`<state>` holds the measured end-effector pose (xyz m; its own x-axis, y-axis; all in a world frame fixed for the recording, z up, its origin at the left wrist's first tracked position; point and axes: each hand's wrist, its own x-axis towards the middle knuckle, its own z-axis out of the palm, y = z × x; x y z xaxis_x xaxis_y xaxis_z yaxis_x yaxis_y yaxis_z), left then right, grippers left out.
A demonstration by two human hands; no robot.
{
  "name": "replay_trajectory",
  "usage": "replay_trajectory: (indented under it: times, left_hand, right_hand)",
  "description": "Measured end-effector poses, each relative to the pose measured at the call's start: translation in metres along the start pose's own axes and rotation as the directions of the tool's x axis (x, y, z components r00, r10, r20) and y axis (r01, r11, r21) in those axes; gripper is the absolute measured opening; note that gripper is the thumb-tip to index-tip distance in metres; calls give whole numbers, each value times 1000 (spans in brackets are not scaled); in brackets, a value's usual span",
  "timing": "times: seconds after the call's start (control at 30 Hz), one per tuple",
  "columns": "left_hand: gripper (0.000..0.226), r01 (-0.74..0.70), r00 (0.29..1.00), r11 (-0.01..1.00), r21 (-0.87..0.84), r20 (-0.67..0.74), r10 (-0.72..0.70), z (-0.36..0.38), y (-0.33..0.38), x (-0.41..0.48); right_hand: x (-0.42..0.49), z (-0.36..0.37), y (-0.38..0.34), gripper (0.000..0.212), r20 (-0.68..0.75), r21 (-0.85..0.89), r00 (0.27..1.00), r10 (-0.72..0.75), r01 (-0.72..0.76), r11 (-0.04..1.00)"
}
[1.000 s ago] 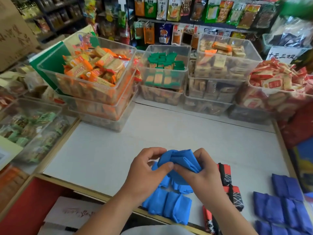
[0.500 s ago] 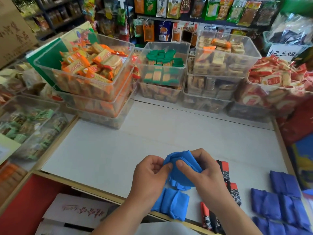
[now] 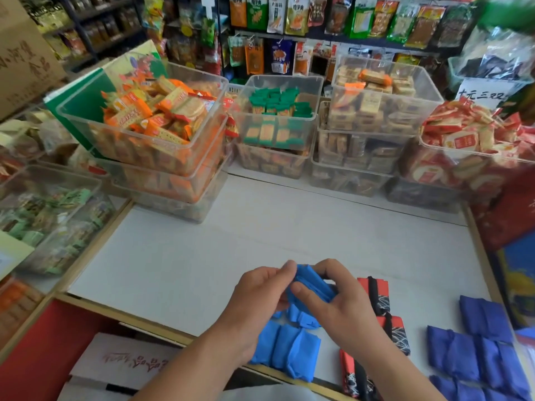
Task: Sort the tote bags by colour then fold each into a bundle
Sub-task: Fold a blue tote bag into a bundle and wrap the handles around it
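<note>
Both hands hold one bright blue tote bag [image 3: 314, 283] just above the white table [image 3: 260, 241], near its front edge. My left hand [image 3: 260, 296] pinches its left side, and my right hand [image 3: 338, 302] grips it with the thumb on top. Beneath them lie folded bright blue bundles [image 3: 286, 350]. Red-and-black patterned bundles [image 3: 376, 293] lie to the right, partly hidden by my right arm. Several dark blue bundles [image 3: 477, 351] sit at the front right.
Clear plastic bins of wrapped snacks [image 3: 162, 123] stand stacked along the back and left of the table. A red bag [image 3: 503, 221] leans at the right edge. A white box [image 3: 121, 363] sits below the front edge.
The blue bag has been squeezed into a tighter, narrower roll, and both hands have closed in on it. The view has shifted slightly.
</note>
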<state>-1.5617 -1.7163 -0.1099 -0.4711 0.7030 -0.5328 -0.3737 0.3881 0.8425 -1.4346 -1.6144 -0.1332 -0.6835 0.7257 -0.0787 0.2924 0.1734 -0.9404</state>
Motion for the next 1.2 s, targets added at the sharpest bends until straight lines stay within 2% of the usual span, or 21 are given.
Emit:
replay_trajectory:
  times: [0.07,0.2,0.37,0.43,0.53,0.6,0.7,0.77,0.83,0.97,1.1,1.2]
  left_hand:
    - [40,-4,1000,1000,5,-9,4,0,-3,0]
    - [47,41,999,999,2,-10,-41,2,-12,-1]
    - [36,22,998,998,-63,-54,-25,6,-19,-3]
    - [37,18,998,995,-96,-62,-24,5,-22,-2]
    - [41,47,999,988,-147,17,-45,-2,-26,-2]
    - [41,68,994,989,-132,99,-55,-8,-26,-3]
    - [26,57,978,995,-79,206,-39,-12,-22,-5]
    - [29,58,979,996,-73,200,-42,-11,-18,-4]
    - [32,39,989,998,-54,145,-31,-10,-17,0]
    - [26,44,996,993,-110,81,-35,-10,-18,6]
    - [25,46,989,993,-107,146,-30,-15,-17,8]
    - [28,77,983,990,-115,175,-57,-20,-12,10]
  right_hand:
    - [0,0,0,20,14,-28,1000,12,-12,1000]
    - [-2,-2,0,14,70,24,997,34,-36,999]
    - [-6,-1,7,33,117,84,993,30,-40,996]
    - [-7,-5,14,46,138,77,990,-21,10,997]
    - [-12,-8,26,59,160,88,977,-143,130,988]
    - [-14,-5,31,56,149,86,976,-156,144,986]
    - [-14,-3,28,53,105,39,980,-168,165,985]
    - [-11,-3,25,56,88,-36,974,-209,212,977]
    - [-10,-2,26,58,69,-39,967,-246,249,968]
    - [-13,-2,27,52,-60,114,993,-101,107,988]
    - [-8,-4,30,43,3,37,968,-250,250,968]
    - [-3,-5,36,46,75,-64,947,-311,316,947]
